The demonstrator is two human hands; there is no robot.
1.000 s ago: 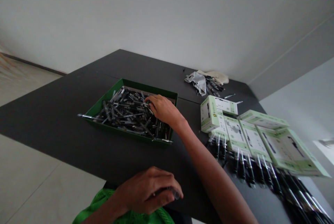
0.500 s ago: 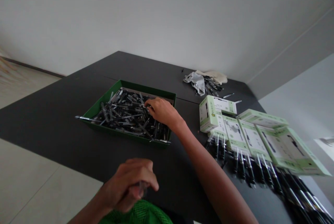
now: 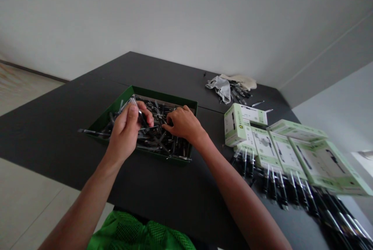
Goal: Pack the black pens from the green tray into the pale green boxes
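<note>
A green tray (image 3: 163,95) on the dark table holds a heap of loose black-and-clear pens (image 3: 159,140). My left hand (image 3: 126,128) is over the tray's left half, closed around a few pens (image 3: 142,118) with clear barrels; their exact number is hidden by the palm. At the right part of the heap, my right hand (image 3: 184,125) reaches in with its fingers curled down among the pens. Whatever lies between those fingertips is hidden. One long pen (image 3: 93,131) sticks out over the tray's left corner.
To the right stand white-and-green pen boxes (image 3: 264,145), with rows of pens (image 3: 281,187) along their near side. Grey and cream gloves (image 3: 220,88) lie by another pen pile (image 3: 240,92) at the back. The dark table (image 3: 175,187) runs to a wall.
My left hand has risen from near the table's front edge up and forward to the tray, pens in its grip. My right hand stays in the heap, shifted slightly right.
</note>
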